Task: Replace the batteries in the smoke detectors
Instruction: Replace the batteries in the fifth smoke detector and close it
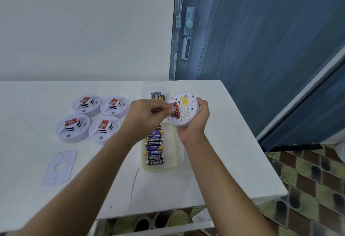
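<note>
Up over the table [233, 142], far-right part, R hand [197, 121] cupped the round white smoke detector [187, 113] from its right w/ curled fingers. Its back faced the cam, yellow label showing. L hand [143, 118], just left, pinched the red battery [177, 111] in its compartment, long axis approx near-far. Below lay a tray [174, 142] w/ spare batteries [155, 158].
</note>
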The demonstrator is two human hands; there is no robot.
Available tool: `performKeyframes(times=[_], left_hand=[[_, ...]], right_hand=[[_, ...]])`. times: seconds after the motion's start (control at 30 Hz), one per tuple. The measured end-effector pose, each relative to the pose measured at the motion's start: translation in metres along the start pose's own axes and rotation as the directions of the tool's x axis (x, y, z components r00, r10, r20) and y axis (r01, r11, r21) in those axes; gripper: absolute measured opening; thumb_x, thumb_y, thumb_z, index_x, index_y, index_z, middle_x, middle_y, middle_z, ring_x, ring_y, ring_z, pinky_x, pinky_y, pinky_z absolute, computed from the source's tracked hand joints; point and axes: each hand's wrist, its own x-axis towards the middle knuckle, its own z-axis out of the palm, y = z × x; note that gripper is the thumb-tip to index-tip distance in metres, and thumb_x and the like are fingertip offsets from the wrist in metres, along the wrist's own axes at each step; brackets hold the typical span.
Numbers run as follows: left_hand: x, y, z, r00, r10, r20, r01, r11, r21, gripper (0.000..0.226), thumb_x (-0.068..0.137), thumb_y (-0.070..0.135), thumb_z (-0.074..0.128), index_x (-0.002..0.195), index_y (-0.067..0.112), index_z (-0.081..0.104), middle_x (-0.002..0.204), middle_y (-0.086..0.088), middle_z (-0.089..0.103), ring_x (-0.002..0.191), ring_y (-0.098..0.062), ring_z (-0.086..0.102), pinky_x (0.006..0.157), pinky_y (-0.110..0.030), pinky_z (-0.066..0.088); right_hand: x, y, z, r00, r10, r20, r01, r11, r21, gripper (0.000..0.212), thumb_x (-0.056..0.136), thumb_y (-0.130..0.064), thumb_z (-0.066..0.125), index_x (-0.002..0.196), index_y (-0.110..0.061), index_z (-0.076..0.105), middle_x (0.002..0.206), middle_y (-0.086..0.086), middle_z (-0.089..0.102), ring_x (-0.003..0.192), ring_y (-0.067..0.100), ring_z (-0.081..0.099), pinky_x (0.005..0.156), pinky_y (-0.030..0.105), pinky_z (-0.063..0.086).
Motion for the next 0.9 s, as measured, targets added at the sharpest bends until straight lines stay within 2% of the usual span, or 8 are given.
performKeyframes(times=[0.1,0.27,0.43,0.53,0.63,0.7,0.8,0.9], left_hand=[[-0.009,0.000,0.000,0.997,-0.006,0.075,0.010,0.999,-0.053,0.014,0.080,0.019,0.078,0.094,0.021,0.078,0.088,0.011,0.075,0.085,0.001,0.070,0.081,-0.021,0.056],[-0.013,-0.002,0.005,0.992,-0.098,0.078,0.111,0.976,-0.189,0.016,0.073,0.010,0.082,0.081,0.023,0.078,0.081,0.007,0.075,0.082,-0.004,0.070,0.079,-0.019,0.054],[-0.013,-0.008,0.009,0.957,-0.277,0.085,0.290,0.907,-0.307,0.012,0.069,0.009,0.085,0.076,0.017,0.078,0.079,0.000,0.075,0.080,-0.016,0.071,0.077,-0.029,0.057],[-0.015,-0.008,0.010,0.911,-0.386,0.148,0.406,0.769,-0.495,0.013,0.064,0.001,0.084,0.073,0.007,0.076,0.081,-0.012,0.075,0.079,-0.023,0.072,0.076,-0.032,0.058],[-0.016,-0.007,0.011,0.835,-0.494,0.242,0.518,0.558,-0.649,0.014,0.059,0.000,0.081,0.069,0.002,0.071,0.078,-0.014,0.074,0.071,-0.022,0.071,0.062,-0.025,0.056],[-0.015,-0.008,0.013,0.789,-0.531,0.308,0.574,0.460,-0.677,0.011,0.067,-0.002,0.078,0.072,0.001,0.068,0.078,-0.012,0.073,0.065,-0.015,0.069,0.055,-0.019,0.053],[-0.015,-0.014,0.015,0.738,-0.552,0.388,0.638,0.386,-0.666,0.007,0.076,0.001,0.074,0.081,0.004,0.070,0.083,-0.007,0.071,0.065,-0.009,0.058,0.052,-0.016,0.047],[-0.017,-0.017,0.014,0.711,-0.557,0.429,0.651,0.290,-0.701,0.005,0.083,-0.001,0.068,0.086,0.002,0.067,0.076,-0.004,0.071,0.057,-0.006,0.059,0.050,-0.013,0.048]], right_hand=[[-0.003,-0.001,-0.001,1.000,-0.004,-0.016,0.005,1.000,0.018,0.028,0.093,-0.037,0.041,0.083,-0.016,0.058,0.074,0.003,0.062,0.066,0.017,0.060,0.057,0.025,0.045],[-0.008,0.001,0.002,1.000,0.001,0.011,-0.001,1.000,0.020,0.032,0.093,-0.039,0.041,0.084,-0.014,0.059,0.074,0.004,0.061,0.071,0.018,0.058,0.059,0.025,0.046],[-0.010,0.005,0.003,0.999,0.030,0.039,-0.031,0.999,0.025,0.030,0.089,-0.038,0.043,0.089,-0.012,0.058,0.079,0.007,0.058,0.072,0.021,0.058,0.063,0.028,0.046],[-0.009,0.008,0.003,0.998,0.045,0.051,-0.046,0.999,0.018,0.033,0.085,-0.039,0.047,0.099,-0.010,0.055,0.086,0.010,0.057,0.077,0.022,0.058,0.065,0.029,0.046],[-0.008,0.009,0.004,0.997,0.059,0.050,-0.060,0.998,0.014,0.036,0.084,-0.040,0.048,0.103,-0.010,0.057,0.092,0.012,0.057,0.082,0.024,0.058,0.067,0.030,0.046],[-0.007,0.009,0.005,0.996,0.066,0.063,-0.069,0.997,0.035,0.036,0.085,-0.040,0.047,0.102,-0.010,0.058,0.093,0.013,0.058,0.083,0.025,0.059,0.069,0.031,0.047],[-0.008,0.010,0.007,0.994,0.080,0.076,-0.084,0.995,0.050,0.037,0.088,-0.039,0.043,0.101,-0.009,0.060,0.092,0.013,0.062,0.081,0.025,0.061,0.067,0.030,0.049],[-0.009,0.015,0.010,0.993,0.085,0.084,-0.087,0.996,0.018,0.039,0.089,-0.038,0.042,0.102,-0.008,0.061,0.093,0.014,0.062,0.083,0.026,0.061,0.069,0.031,0.048]])
